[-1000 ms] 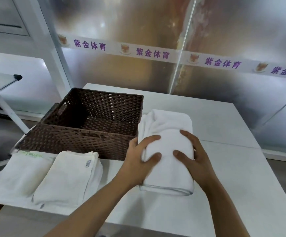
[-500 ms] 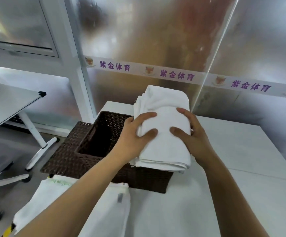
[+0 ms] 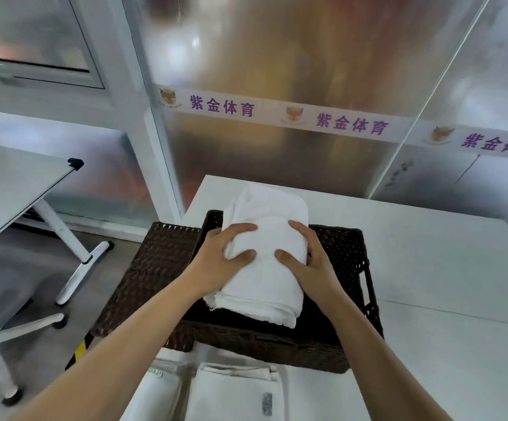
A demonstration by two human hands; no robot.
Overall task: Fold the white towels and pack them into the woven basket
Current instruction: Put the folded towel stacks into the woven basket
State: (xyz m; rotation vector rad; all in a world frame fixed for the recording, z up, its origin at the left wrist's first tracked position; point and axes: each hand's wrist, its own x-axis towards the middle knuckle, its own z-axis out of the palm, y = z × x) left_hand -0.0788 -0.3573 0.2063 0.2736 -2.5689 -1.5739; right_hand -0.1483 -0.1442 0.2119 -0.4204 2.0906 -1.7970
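A folded towel [image 3: 265, 262] is hanging over the open basket [image 3: 350, 268], and the left hand [image 3: 219, 262] and right hand [image 3: 310, 262] are clasping it from either side, thumbs lying on top. The packing step is looking underway; next it is needing a level lowering to the basket floor. More towels [image 3: 234, 393] are waiting on the table [image 3: 447, 268] at the near edge.

folded white towel [image 3: 265, 268] thick bundle, over basket opening | woven basket [image 3: 347, 268] dark brown, on table | two folded towels [image 3: 234, 393] in front of basket
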